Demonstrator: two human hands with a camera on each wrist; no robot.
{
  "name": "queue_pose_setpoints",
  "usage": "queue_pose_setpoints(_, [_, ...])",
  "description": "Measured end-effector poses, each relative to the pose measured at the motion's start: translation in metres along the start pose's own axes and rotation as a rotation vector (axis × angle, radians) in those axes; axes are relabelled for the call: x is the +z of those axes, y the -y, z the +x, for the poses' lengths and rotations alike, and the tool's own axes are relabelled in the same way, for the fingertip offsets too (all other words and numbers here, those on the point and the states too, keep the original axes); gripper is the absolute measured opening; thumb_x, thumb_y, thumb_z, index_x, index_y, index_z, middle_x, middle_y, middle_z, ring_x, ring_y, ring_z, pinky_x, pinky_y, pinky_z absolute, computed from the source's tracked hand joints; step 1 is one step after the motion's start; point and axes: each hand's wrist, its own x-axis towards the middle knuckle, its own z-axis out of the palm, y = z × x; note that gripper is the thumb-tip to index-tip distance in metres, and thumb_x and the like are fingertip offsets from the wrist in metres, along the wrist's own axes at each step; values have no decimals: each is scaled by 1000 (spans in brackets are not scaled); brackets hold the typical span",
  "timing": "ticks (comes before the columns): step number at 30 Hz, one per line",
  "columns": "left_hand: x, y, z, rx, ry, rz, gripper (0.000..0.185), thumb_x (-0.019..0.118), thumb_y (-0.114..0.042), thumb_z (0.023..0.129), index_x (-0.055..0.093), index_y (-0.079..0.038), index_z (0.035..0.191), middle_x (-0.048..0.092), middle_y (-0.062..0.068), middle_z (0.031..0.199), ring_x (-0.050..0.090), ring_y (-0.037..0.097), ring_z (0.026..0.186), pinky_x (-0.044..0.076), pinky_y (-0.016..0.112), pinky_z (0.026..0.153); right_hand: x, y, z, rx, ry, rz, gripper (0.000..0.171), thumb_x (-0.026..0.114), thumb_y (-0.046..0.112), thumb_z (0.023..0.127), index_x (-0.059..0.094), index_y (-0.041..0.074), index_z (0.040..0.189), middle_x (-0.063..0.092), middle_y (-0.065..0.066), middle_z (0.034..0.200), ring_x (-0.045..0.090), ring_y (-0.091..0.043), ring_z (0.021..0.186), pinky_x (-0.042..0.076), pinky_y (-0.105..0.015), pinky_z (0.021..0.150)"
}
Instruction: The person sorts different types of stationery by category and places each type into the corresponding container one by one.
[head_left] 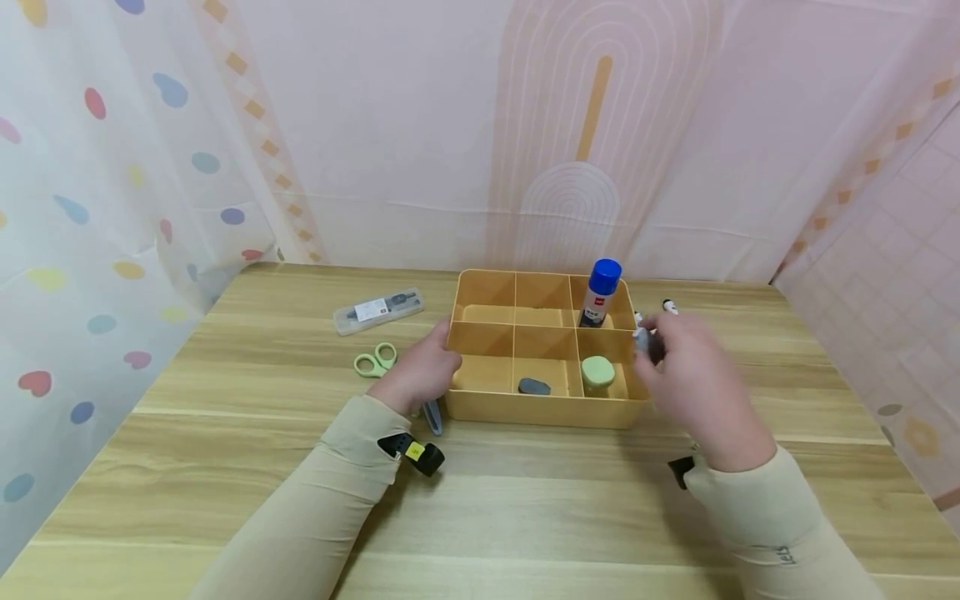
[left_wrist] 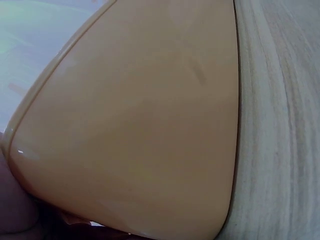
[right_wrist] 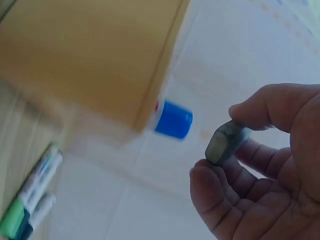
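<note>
Before you, a light wood-grained surface [head_left: 225,417] extends back to a pale pink hanging cloth [head_left: 390,125], its large arch motif [head_left: 525,108] drawn in fine concentric lines about an ochre bar [head_left: 595,108]. To your left, whitish folds carry multicoloured dots [head_left: 206,162] and hearts [head_left: 35,382]; to your right, orange diamonds [head_left: 843,197] border a faint grid [head_left: 915,208]. Soft light falls across your view.

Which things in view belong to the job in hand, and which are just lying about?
Likely in the job:
yellow box, held by the left hand
grey object, pinched by the right hand
inside the box: blue-capped tube, pale green item, dark oval piece

Apparently lying about:
green-handled scissors
clear case
markers
blue-grey item, partly hidden
</note>
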Motion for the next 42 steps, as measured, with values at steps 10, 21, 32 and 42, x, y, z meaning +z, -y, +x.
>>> queue_pose_setpoints(10, [0, 1, 0, 2, 9, -83, 75, 39, -7, 100, 17, -24, 170, 37, 14, 169, 38, 38, 151, 25, 63, 126, 22, 28, 8, -64, 55, 33, 19, 66, 7, 97, 67, -2, 115, 65, -14, 105, 57, -29, 96, 54, -40, 78])
queue_pose_setpoints(21, [-3, 1, 4, -38, 48, -220, 76, 46, -11, 100, 17, -19, 170, 32, 13, 171, 37, 37, 152, 31, 58, 125, 55, 47, 22, -120, 152, -13, 18, 68, 11, 100, 72, 2, 115, 73, -13, 111, 69, -28, 102, 60, -45, 92])
queue_pose_setpoints(32, [10, -15, -1, -66, -80, -220, 71, 41, -8, 101, 20, -14, 169, 39, 15, 167, 44, 36, 144, 36, 56, 122, 62, 50, 26, -130, 135, -79, 15, 68, 10, 100, 74, 2, 111, 73, -11, 107, 69, -27, 100, 60, -45, 94])
queue_pose_setpoints(42, [23, -11, 0, -8, -171, -137, 84, 36, 3, 93, 9, -14, 171, 35, 18, 169, 39, 36, 151, 28, 55, 128, 64, 56, 27, -116, 160, -98, 16, 67, 10, 100, 73, 3, 114, 73, -10, 107, 69, -25, 100, 61, -43, 93])
